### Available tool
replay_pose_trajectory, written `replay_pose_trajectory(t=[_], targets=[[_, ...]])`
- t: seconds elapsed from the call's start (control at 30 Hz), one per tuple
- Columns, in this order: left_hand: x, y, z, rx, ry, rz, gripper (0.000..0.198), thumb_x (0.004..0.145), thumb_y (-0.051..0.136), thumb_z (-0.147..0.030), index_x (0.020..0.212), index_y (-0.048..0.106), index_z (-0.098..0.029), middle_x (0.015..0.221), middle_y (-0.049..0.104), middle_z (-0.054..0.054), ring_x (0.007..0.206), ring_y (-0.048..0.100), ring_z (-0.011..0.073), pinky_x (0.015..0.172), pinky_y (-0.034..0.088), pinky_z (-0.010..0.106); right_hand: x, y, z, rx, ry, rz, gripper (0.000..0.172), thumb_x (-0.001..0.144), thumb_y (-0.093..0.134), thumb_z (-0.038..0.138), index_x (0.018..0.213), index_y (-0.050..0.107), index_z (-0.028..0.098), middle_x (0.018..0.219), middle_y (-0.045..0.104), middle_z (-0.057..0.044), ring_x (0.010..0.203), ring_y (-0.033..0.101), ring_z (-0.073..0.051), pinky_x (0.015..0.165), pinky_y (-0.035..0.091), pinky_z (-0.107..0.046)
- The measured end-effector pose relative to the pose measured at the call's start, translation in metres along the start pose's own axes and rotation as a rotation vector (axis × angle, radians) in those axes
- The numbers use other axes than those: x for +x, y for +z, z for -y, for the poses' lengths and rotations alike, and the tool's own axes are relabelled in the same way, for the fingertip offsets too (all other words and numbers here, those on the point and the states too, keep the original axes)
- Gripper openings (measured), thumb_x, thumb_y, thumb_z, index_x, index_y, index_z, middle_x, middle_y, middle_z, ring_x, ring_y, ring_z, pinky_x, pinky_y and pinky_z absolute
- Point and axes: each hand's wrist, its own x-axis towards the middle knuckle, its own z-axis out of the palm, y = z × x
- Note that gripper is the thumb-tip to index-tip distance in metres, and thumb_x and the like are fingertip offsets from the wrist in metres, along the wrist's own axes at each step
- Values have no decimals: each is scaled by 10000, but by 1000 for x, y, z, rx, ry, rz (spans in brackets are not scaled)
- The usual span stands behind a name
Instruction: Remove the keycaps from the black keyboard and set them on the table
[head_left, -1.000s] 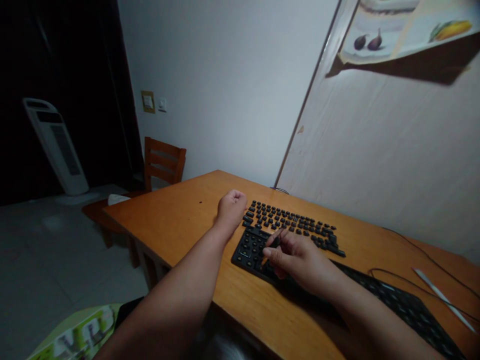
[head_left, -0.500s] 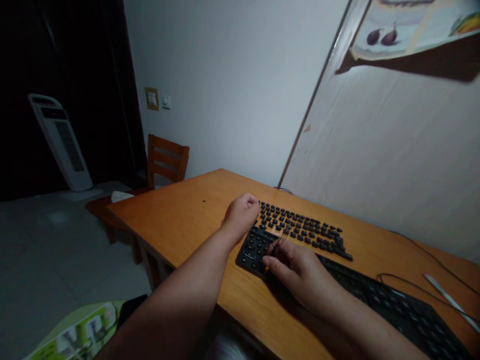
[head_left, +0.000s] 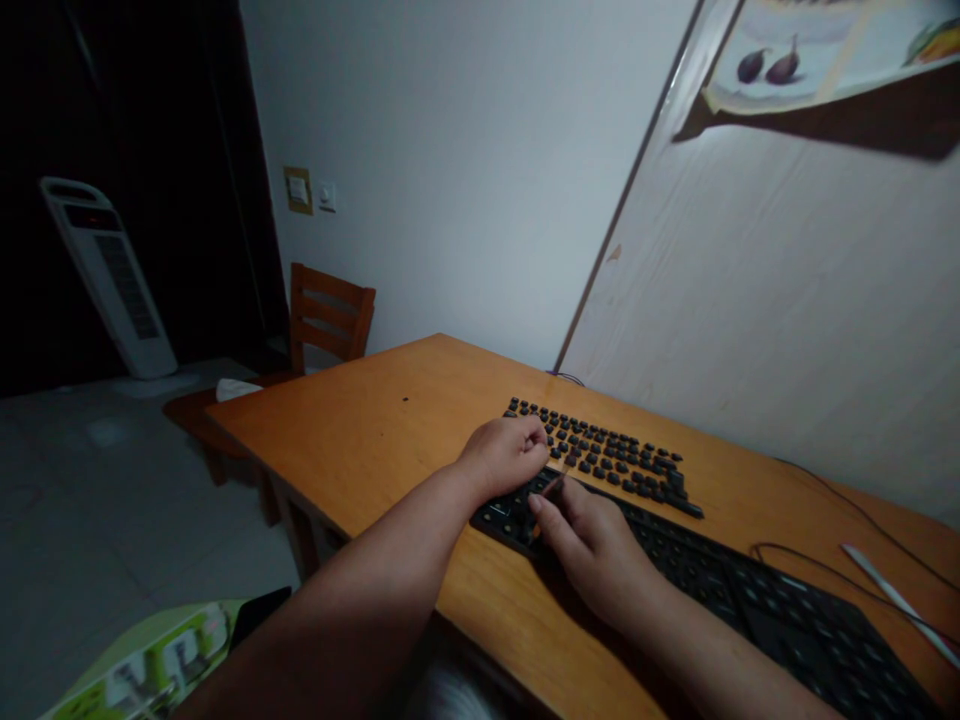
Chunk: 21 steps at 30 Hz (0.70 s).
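Note:
A black keyboard (head_left: 720, 570) lies slantwise along the table's front edge, many keycaps off at its left end. Behind it, loose black keycaps (head_left: 600, 445) are laid out in rows. My left hand (head_left: 506, 455) hovers over the keyboard's left end with its fingers curled closed; whatever may be in them is hidden. Just right of it, my right hand (head_left: 589, 530) pinches a small dark tool (head_left: 555, 487) with thin prongs, low over the keyboard. Its exact kind is too blurred to tell.
The wooden table (head_left: 375, 430) carries a small dark speck (head_left: 406, 399) at left. A cable (head_left: 817, 570) and a white stick-like object (head_left: 892, 595) lie at right. A chair (head_left: 330, 315) stands beyond; a green-and-white power strip (head_left: 165, 660) is at lower left.
My left hand has moved right and nearer, from the keycaps' left end to over the keyboard beside my right hand. My right hand keeps its pinch on the tool, nearly in place.

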Motion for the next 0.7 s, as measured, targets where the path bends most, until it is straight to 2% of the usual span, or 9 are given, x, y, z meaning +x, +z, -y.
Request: replay_pose_trajectory(t=[0.2,0.43,0.57,0.7], targets=[[-4,1,-6,108,61,72,169,780,503,-294,837,646,-225,767,662,-6,694,559,146,597,372,233,0,5,-6,54,-6,-62,186,940,463,345,872,547,193,784,641,-22,705,566,-168,653,410,-277],[-5,5,-6,130,82,60,154,790,505,-306,798,634,-221,753,658,4,689,559,155,581,345,252,5,3,-17,141,160,-197,323,932,462,448,729,505,201,636,558,6,596,512,-149,539,372,-255],[-3,7,-3,-10,74,40,149,789,513,-294,782,629,-201,718,635,0,672,544,138,607,369,241,7,-2,-16,136,120,-256,297,940,457,432,757,510,204,650,550,14,606,516,-145,568,392,-257],[2,8,-2,-308,48,67,179,812,479,-275,761,611,-167,684,604,-3,639,533,114,591,397,218,9,-11,-14,11,16,-406,219,943,469,375,844,547,197,754,596,-12,681,560,-156,646,426,-274]])
